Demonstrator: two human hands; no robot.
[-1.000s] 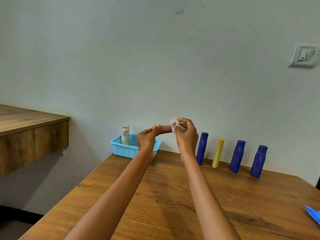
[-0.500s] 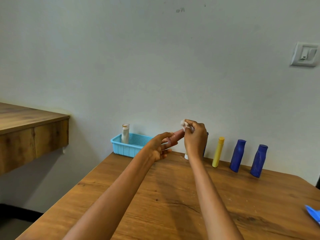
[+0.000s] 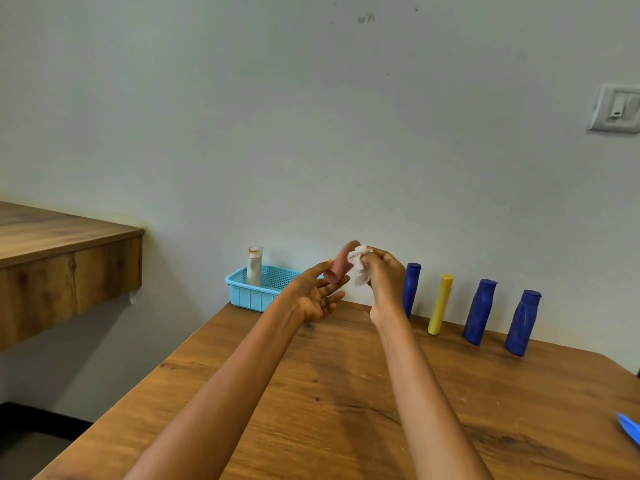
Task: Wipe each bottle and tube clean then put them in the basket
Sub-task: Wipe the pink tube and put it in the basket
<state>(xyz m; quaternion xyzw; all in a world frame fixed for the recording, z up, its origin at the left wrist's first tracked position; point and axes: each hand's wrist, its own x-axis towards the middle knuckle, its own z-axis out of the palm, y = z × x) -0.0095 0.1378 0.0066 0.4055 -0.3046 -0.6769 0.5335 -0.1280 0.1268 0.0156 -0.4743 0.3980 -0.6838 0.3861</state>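
A pink tube point(image 3: 341, 263) is tilted up in the air above the table's far edge, and my left hand point(image 3: 313, 296) holds its lower end between thumb and fingers. My right hand point(image 3: 384, 278) pinches a crumpled white tissue point(image 3: 359, 268) against the tube's upper side. Behind my left hand a light blue basket point(image 3: 247, 296) sits at the table's far left corner with a white bottle point(image 3: 254, 266) standing in it. Three dark blue bottles point(image 3: 411, 289) point(image 3: 480, 311) point(image 3: 523, 322) and a yellow tube point(image 3: 441, 303) stand in a row along the wall.
The wooden table point(image 3: 346, 410) reaches towards me. At the left a wooden shelf point(image 3: 52, 265) juts from the wall. A blue object point(image 3: 628, 429) pokes in at the right edge. On the wall at the upper right is a light switch point(image 3: 614, 109).
The pink tube has swung from lying level between my hands to pointing up and to the right. My right hand has slid the tissue along it, and my left palm has turned upward.
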